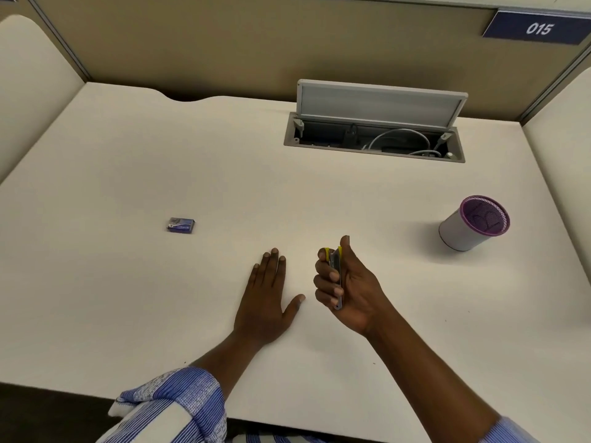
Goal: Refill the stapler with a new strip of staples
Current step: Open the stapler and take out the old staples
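My right hand [347,282] is closed around a small yellow and grey stapler [335,262], held upright just above the white desk [128,298]; my fingers hide most of it. Flat on the desk just to its left rests my left hand [267,298], palm down, fingers spread, holding nothing. A small blue box of staples [181,225] lies on the desk well to the left of both hands and farther back.
A purple mesh pen cup [475,222] stands at the right. An open cable hatch [374,139] with its grey lid raised sits at the back of the desk. Beige partition walls enclose the desk on three sides.
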